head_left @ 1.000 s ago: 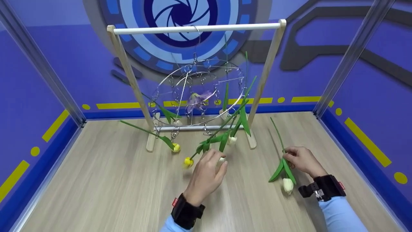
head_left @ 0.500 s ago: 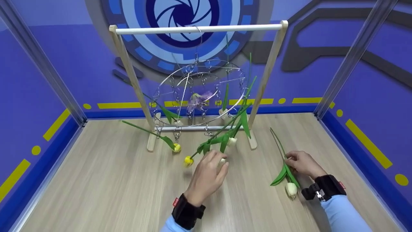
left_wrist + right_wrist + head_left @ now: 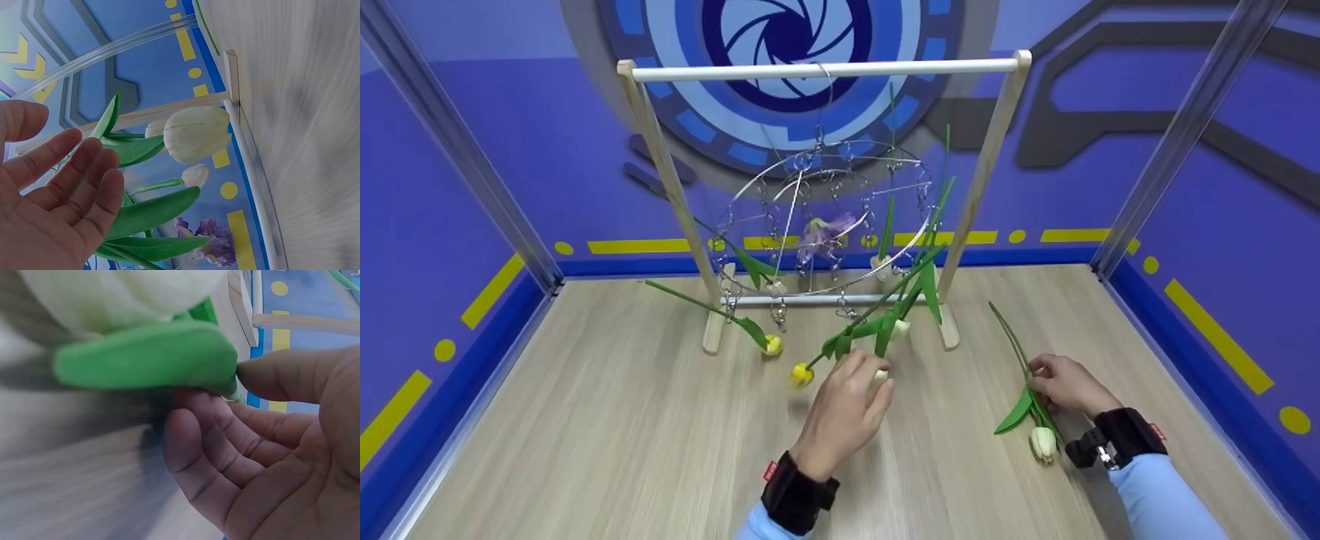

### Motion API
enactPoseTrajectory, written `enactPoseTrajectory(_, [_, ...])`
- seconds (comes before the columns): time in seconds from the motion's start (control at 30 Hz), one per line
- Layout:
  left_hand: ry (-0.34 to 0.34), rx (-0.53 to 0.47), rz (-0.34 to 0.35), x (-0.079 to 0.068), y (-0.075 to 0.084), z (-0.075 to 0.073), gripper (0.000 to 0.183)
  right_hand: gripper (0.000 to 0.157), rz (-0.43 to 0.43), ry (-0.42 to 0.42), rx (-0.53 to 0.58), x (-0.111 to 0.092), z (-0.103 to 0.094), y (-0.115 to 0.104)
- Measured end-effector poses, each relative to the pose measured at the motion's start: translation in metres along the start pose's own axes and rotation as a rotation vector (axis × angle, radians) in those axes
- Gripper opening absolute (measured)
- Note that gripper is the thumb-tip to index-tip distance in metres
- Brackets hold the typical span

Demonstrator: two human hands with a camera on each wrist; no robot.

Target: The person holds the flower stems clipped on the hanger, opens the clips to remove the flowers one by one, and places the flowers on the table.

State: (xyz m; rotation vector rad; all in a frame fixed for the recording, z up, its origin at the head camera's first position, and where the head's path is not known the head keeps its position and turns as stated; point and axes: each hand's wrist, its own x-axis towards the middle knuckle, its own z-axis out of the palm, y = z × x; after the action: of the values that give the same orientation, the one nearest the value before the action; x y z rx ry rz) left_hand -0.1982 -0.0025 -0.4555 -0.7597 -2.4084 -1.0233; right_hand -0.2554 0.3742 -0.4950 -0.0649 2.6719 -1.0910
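My right hand [image 3: 1065, 382] pinches the stem of a white tulip [image 3: 1042, 444] low over the right side of the table, its bloom toward me. In the right wrist view a green leaf [image 3: 152, 357] crosses in front of the curled fingers. My left hand [image 3: 844, 412] hovers beside the hanging flowers, its fingers relaxed with nothing in the palm. Near its fingertips in the left wrist view hangs a white tulip [image 3: 197, 135]. A yellow tulip [image 3: 802, 375] hangs left of that hand. These flowers hang from a round metal clip hanger [image 3: 829, 289].
A wooden rack with a white top bar [image 3: 697, 73] carries the hanger. Another yellow tulip [image 3: 772, 344] hangs at the left, and a purple flower [image 3: 823, 232] in the middle. Blue panels [image 3: 1222, 262] enclose the wooden table [image 3: 622, 450].
My right hand has moved slightly down and toward me, and the white tulip has lowered with it, turning a little. My left hand has hardly moved.
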Motion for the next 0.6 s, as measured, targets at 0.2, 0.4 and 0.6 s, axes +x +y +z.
enactPoseTrajectory(0.2, [0.01,0.003,0.019,0.0,0.001,0.002,0.015,0.045,-0.001,0.003,-0.02,-0.001,-0.001,0.001])
enactPoseTrajectory(0.4, [-0.013,0.01,0.042,-0.002,0.005,0.006,0.016,0.042,-0.004,0.008,-0.031,-0.003,-0.003,0.003])
enactPoseTrajectory(0.6, [-0.026,0.058,0.101,-0.004,0.009,0.014,0.021,0.04,-0.008,0.009,-0.042,-0.006,-0.005,0.004])
